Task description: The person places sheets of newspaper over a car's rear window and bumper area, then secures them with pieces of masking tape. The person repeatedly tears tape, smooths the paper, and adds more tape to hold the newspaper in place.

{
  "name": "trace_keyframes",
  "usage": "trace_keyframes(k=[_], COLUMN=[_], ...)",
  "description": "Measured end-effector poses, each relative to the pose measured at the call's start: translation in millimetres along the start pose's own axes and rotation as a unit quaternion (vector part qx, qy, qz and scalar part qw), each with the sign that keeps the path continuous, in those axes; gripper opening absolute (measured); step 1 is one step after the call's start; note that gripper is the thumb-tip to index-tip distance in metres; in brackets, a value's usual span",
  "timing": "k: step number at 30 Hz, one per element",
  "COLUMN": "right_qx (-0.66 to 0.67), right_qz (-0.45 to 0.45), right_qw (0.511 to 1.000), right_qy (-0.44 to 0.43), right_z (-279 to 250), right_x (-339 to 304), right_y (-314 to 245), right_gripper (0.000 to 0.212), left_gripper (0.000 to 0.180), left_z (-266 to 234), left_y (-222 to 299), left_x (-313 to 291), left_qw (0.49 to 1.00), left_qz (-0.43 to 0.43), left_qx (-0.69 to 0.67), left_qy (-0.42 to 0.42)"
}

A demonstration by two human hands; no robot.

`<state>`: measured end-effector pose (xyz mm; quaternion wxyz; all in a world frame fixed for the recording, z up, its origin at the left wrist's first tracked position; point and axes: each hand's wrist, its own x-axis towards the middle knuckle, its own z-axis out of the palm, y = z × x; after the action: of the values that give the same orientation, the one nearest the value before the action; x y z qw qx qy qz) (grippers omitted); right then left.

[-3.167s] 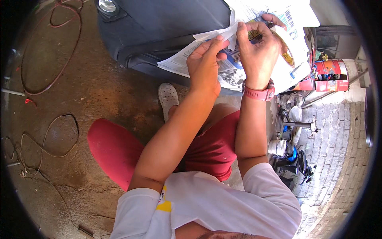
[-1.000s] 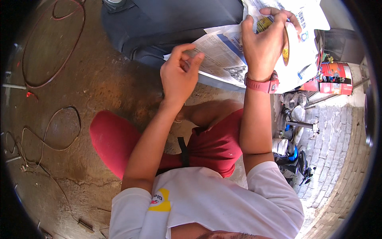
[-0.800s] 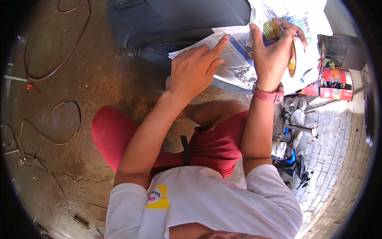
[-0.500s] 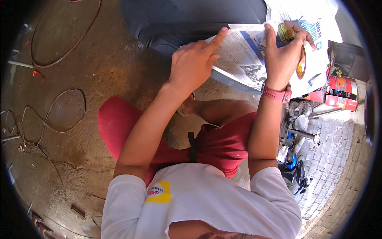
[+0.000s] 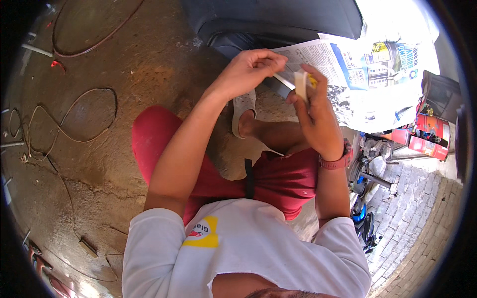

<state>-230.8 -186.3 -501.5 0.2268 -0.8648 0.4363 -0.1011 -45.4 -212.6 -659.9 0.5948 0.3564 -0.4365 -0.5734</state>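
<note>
Newspaper (image 5: 357, 72) already lies against dark panel (image 5: 283, 22), beyond both hands. Left hand (image 5: 251, 73) pinches tape strip (image 5: 284, 81), right hand (image 5: 318, 114) grips tape roll (image 5: 301, 88); strip between them not yet torn off.

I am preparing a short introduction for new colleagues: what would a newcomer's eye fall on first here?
Probably the large newspaper sheet, bright at the upper right beside a dark panel. Next, near the upper middle, the right hand holds a roll of tape, and a pale strip runs from it towards the left hand. The red shorts on the person's legs, around the centre, would also stand out.
</note>
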Motion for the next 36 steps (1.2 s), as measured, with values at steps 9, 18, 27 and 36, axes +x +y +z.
trace_keyframes(k=[9,18,27,36], right_qx=[0.026,-0.02,-0.068,0.037], right_qz=[0.074,0.122,0.154,0.13], right_qw=[0.995,0.991,0.975,0.95], right_qy=[0.063,0.051,0.149,0.281], right_z=[-20.9,-34.8,-56.9,-31.2], right_x=[-5.8,-29.4,-87.0,-119.3], right_y=[5.7,9.2,23.7,57.6], right_gripper=[0.063,0.06,0.061,0.051], left_gripper=[0.04,0.057,0.073,0.076], left_z=[6.3,-31.4,-23.3,-18.8], left_y=[-10.2,-68.4,-123.6,-125.8], left_x=[-7.0,-10.9,9.0,13.0], left_qw=[0.982,0.837,0.952,0.872], left_qz=[-0.067,-0.171,-0.2,-0.177], left_qx=[0.169,0.508,0.232,0.457], left_qy=[0.046,0.105,0.016,-0.016])
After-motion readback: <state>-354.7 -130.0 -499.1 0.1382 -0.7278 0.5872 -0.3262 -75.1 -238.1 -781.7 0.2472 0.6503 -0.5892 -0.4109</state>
